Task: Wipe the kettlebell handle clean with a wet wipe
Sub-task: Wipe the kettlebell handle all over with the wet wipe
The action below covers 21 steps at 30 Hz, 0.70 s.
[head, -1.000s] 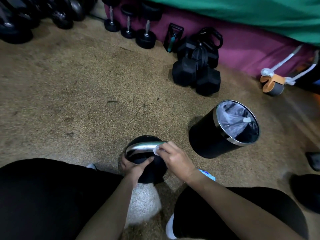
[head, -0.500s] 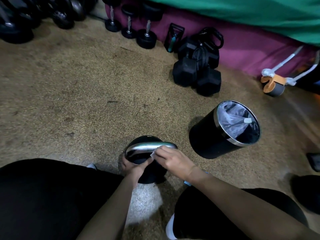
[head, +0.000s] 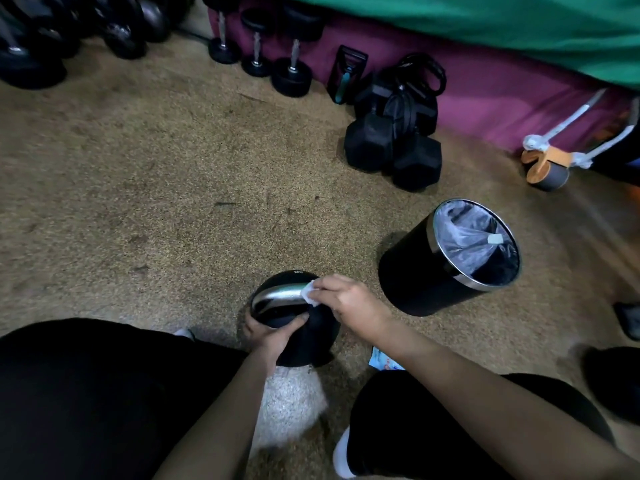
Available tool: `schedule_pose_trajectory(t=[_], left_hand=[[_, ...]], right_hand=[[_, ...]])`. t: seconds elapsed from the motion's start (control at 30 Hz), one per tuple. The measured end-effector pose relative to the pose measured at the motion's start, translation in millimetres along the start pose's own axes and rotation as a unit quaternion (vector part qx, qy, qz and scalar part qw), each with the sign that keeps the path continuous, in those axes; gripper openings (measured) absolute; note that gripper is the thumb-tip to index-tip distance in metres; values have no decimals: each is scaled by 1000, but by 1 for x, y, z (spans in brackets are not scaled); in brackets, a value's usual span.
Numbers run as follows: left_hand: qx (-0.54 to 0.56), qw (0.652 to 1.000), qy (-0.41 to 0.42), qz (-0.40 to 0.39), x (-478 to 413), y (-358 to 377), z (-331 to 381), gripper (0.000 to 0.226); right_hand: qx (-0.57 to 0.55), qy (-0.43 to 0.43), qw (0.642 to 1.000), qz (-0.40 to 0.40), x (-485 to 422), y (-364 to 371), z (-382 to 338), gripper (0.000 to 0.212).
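**On the gym floor, between the knees: wiping a kettlebell handle**

At left, grips the black kettlebell with the left hand, with the thumb and fingers curled round its near side. Stands upright on the speckled floor, with the shiny steel handle arched on top. Further right, presses a small white wipe onto the handle's right end, pinched in the bent fingers of the right hand.

The right hand is sliding the wet wipe back up over the right end of the kettlebell handle, which showed bare beyond the fingers half a second ago. More of the wipe is showing ahead of the fingertips. The forearm is uncovering more of the blue packet beneath it.
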<state>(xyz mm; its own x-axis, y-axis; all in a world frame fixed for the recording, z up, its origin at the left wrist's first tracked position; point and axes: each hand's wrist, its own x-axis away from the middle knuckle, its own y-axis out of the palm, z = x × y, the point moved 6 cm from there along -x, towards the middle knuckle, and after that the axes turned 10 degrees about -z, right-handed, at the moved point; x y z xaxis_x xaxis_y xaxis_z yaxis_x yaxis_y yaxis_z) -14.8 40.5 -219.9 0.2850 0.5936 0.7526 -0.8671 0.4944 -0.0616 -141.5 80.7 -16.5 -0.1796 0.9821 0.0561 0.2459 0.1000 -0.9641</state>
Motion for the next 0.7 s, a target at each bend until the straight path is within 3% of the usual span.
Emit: schedule_pose_trajectory(t=[0.07,0.27,0.5,0.7], left_hand=[[6,1000,2,-2,1,0,0,138],[-10,1000,-2,7,-1,0,1,139],[-8,1000,7,7,-5,-1,-4,141],[7,1000,-1,15,-8,0,-8,144]], right_hand=[[-16,26,999,-10,1,-4,5,41],[-42,25,997,-55,-1,3,2,38],[-100,127,985,-50,-16,-5,22,38],[-94,104,986,-88,-17,3,10,35]])
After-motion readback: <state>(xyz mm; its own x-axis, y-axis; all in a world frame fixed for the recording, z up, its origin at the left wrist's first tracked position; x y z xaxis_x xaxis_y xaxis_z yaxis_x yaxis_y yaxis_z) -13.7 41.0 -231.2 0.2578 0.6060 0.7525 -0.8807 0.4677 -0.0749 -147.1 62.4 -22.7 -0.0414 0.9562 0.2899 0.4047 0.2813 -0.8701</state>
